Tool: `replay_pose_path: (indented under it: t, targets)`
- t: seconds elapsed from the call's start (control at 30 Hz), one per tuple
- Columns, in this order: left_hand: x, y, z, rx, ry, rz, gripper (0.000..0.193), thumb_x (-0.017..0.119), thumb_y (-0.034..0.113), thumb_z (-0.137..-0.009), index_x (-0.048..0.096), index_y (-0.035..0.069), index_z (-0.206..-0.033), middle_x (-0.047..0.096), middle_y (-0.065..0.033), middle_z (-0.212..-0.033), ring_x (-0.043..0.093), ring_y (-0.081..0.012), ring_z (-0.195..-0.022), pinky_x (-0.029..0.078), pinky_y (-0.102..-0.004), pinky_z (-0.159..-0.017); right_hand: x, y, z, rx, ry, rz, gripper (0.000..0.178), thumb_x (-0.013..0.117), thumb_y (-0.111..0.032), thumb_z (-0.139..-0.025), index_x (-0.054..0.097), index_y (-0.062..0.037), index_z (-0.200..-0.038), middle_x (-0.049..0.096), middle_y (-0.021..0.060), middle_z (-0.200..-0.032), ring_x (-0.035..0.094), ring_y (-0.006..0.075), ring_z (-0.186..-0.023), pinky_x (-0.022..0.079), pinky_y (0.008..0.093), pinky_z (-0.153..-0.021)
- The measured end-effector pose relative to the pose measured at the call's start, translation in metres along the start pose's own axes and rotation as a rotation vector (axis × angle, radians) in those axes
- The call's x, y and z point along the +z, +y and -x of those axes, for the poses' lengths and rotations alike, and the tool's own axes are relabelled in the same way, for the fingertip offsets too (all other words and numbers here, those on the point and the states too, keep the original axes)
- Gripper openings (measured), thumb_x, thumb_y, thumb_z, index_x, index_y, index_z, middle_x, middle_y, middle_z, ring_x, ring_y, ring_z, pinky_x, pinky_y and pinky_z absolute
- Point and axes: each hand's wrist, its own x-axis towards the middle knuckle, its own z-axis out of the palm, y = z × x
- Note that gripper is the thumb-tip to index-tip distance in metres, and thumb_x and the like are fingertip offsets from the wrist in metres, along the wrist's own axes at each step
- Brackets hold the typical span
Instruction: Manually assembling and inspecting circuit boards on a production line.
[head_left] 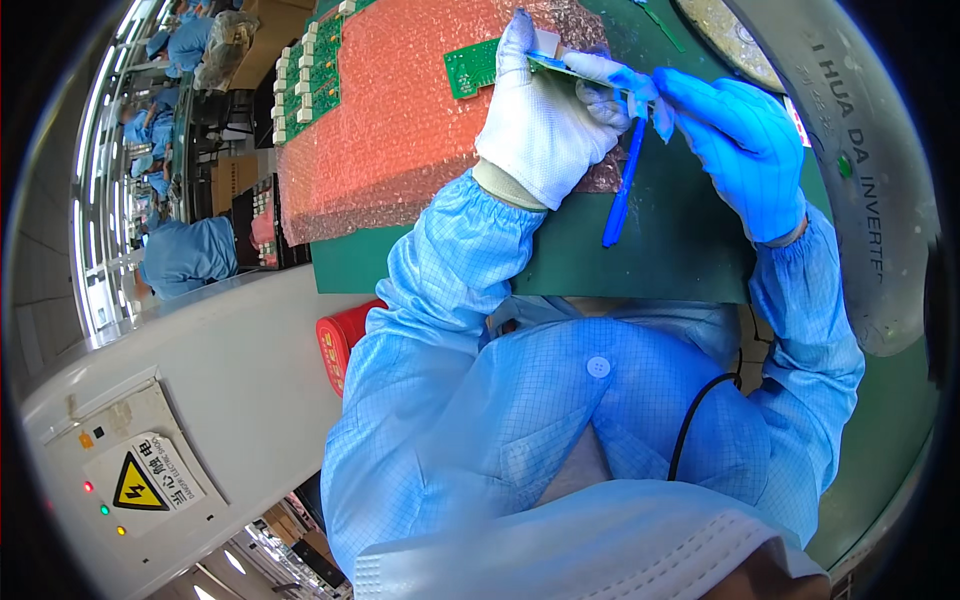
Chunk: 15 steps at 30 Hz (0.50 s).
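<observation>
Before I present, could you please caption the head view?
White-gloved left hand holding thin green circuit board, blue-gloved right hand near its end.

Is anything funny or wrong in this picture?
Yes, the gloved hands don't seem to match: the right hand looks bright blue, while the left hand looks mostly white. Lighting might cause that. I see nothing spilled.

Wearing white knit glove (548, 140) on left hand (540, 125), cream ribbed cuff (508, 186) below it; blue-looking glove (748, 160) on right hand (738, 140). Wearing light-blue fine-grid coat (660, 380), gathered sleeve ends (478, 218) just behind both hands, round button (598, 367) further back between them, black cable (686, 424) toward right-hand side.
</observation>
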Motion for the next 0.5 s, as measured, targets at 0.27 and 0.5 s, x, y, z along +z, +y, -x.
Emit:
replay_pose_path:
  t: [0.27,0.5]
  targets:
    - [0.006,0.001,0.0,0.107,0.317,-0.171,0.033,0.046,0.046,-0.101,0.048,0.023,-0.077,0.05,0.0011,-0.072,0.046,-0.0139,-0.069,0.038,-0.0306,-0.063,-0.026,0.007,-0.002,-0.174,-0.108,0.264,0.037,0.064,0.001,-0.088,0.064,0.0008,-0.125,0.07,0.0069,-0.088,0.06,0.0159,-0.073,0.048,0.0297,-0.069]
    - [0.017,-0.006,-0.003,0.07,0.237,-0.267,0.033,0.042,0.049,-0.102,0.048,0.022,-0.084,0.056,-0.0022,-0.082,0.049,-0.0152,-0.071,0.041,-0.0308,-0.064,-0.018,0.002,-0.001,-0.144,-0.162,0.047,0.035,0.065,0.0,-0.088,0.066,0.0,-0.123,0.069,0.0065,-0.093,0.058,0.0139,-0.075,0.046,0.0278,-0.066]
